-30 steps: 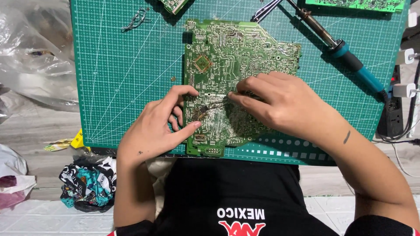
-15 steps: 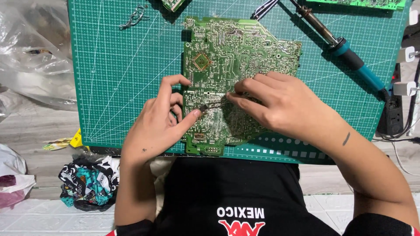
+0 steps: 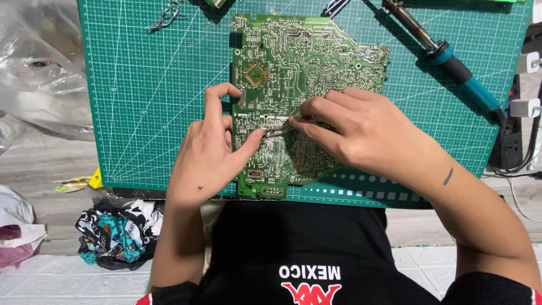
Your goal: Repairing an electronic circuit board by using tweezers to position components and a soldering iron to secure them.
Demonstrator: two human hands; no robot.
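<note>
We steady the green circuit board on the cutting mat with our left hand, its grip loose, while our right hand pinches tweezers; pressing hard could scratch solder traces.

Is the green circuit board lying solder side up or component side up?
Solder side up: the green circuit board lies flat on the green cutting mat, showing traces and solder joints, no component bodies.

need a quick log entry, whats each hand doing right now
Left hand: open, fingertips resting on the circuit board.
Right hand: closed, pinching tweezers against the board.
</note>
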